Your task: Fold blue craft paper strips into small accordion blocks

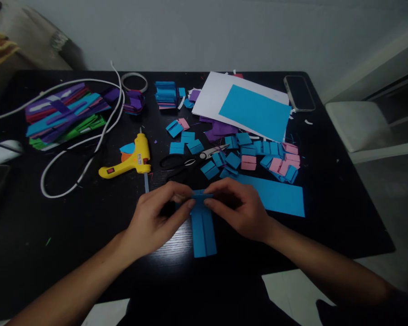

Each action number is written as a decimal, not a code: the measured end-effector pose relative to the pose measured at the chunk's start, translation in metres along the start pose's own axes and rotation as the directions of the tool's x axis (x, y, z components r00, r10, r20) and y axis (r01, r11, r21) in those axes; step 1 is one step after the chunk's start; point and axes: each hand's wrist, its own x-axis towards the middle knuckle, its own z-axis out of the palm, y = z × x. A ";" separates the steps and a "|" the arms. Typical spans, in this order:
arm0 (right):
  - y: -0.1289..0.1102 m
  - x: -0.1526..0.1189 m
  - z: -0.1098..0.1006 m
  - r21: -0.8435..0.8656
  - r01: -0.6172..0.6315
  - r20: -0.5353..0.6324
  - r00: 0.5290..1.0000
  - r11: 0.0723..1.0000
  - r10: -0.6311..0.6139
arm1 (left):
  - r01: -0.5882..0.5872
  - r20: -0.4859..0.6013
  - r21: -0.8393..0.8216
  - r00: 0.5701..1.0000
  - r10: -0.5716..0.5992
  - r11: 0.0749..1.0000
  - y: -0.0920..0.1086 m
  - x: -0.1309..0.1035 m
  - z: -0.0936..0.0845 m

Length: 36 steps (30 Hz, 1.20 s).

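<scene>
Between my two hands is a small folded piece of blue paper [201, 196], pinched at its left end by the thumb and fingers of my left hand [159, 213]. The thumb and forefinger of my right hand [241, 208] pinch its right end. Just below it lies a longer blue paper strip [204, 233] with a crease or seam down its middle. Whether the two are joined is hidden by my fingers. Black-handled scissors [190, 162] lie just beyond my hands, and a flat blue paper sheet [282, 194] is partly behind my right hand.
A yellow glue gun [136, 157] lies left of the scissors, with a looping white cable [102, 136] beyond. Folded blue and pink paper pieces [248, 162] are scattered on the black table [71, 244]. Bundled coloured paper [66, 113], white sheets [211, 97] and a phone [299, 93] lie farther back.
</scene>
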 end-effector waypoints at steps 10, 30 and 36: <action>-0.001 0.000 -0.003 0.040 -0.098 0.017 0.995 0.994 0.097 | 0.170 0.013 -0.163 0.985 -0.170 0.972 0.000 0.000 0.003; 0.005 0.003 0.001 0.132 -0.127 -0.062 0.989 0.983 0.136 | 0.151 0.209 -0.192 0.972 -0.109 0.970 -0.007 -0.002 -0.002; 0.006 0.002 0.001 0.151 -0.121 -0.027 0.992 0.981 0.126 | 0.061 0.056 -0.112 0.997 -0.055 0.992 -0.005 0.002 -0.001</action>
